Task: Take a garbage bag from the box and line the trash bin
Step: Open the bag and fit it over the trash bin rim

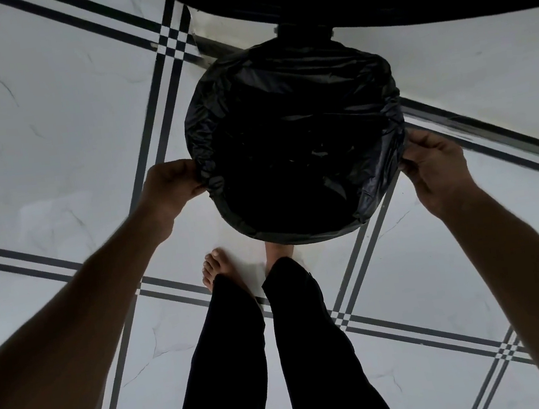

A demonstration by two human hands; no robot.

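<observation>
White marble-look floor tiles (48, 129) with dark striped borders fill the head view. At centre frame stands a round trash bin (299, 238), its mouth covered by a crinkled, glossy black garbage bag (292, 126) folded over the rim. Left hand (170, 186) pinches the bag's edge at the bin's left side; right hand (433, 164) grips it at the right.

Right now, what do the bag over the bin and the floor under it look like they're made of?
The garbage bag looks like thin black plastic film with a slight sheen: it wrinkles and gathers where the left hand and right hand pinch its edge. The floor appears to be glossy white marble-look tile with faint grey veins and dark inlaid stripes; stone or ceramic, I can't tell which.
</observation>
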